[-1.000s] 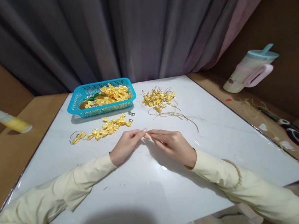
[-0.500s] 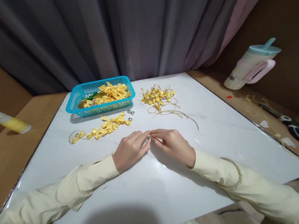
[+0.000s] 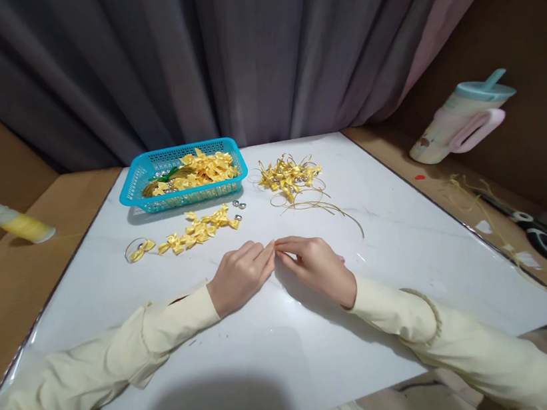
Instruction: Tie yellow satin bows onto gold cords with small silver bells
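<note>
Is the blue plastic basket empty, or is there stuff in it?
Not empty: yellow satin bows are heaped inside the blue plastic basket.

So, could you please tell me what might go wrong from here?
The left hand and right hand meet at the fingertips, hiding anything pinched there, so a small piece could slip unnoticed. The loose silver pieces lie beyond the left hand; a stray brush might scatter them. The loose gold cords lie close in front of the pile of yellow bows and could tangle with its loops.

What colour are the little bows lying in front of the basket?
The bows are shiny yellow, as the head view shows.
</note>
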`<state>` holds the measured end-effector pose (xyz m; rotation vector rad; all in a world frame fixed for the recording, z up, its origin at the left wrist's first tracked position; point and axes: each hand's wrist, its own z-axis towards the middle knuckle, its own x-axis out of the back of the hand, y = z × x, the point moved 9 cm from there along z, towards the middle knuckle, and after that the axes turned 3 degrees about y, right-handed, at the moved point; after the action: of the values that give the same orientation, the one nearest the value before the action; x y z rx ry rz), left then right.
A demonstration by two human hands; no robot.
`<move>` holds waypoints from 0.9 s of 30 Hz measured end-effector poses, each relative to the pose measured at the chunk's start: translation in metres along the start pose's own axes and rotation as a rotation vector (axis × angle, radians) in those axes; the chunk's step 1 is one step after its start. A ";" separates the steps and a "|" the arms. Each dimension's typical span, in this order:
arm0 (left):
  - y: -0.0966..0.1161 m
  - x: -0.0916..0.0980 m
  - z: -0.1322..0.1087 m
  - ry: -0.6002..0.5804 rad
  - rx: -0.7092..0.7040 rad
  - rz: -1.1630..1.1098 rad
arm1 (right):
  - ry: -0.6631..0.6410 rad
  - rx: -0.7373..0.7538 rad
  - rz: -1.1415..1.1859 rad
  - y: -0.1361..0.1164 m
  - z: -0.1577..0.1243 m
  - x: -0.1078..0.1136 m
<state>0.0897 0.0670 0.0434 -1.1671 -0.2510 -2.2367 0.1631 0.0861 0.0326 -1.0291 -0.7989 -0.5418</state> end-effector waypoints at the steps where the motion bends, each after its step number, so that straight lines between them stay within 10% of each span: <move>1: 0.000 0.000 0.000 0.003 -0.007 0.001 | 0.000 -0.002 -0.005 0.000 0.000 0.000; 13: 0.003 -0.002 -0.002 -0.018 -0.028 -0.069 | -0.011 -0.060 -0.037 0.006 0.000 -0.001; 27: -0.024 -0.014 -0.005 -0.062 0.378 -0.575 | -0.083 -0.117 0.159 0.012 0.006 0.000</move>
<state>0.0783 0.0903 0.0313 -1.0423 -1.1028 -2.4671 0.1703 0.0967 0.0281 -1.2185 -0.7577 -0.4150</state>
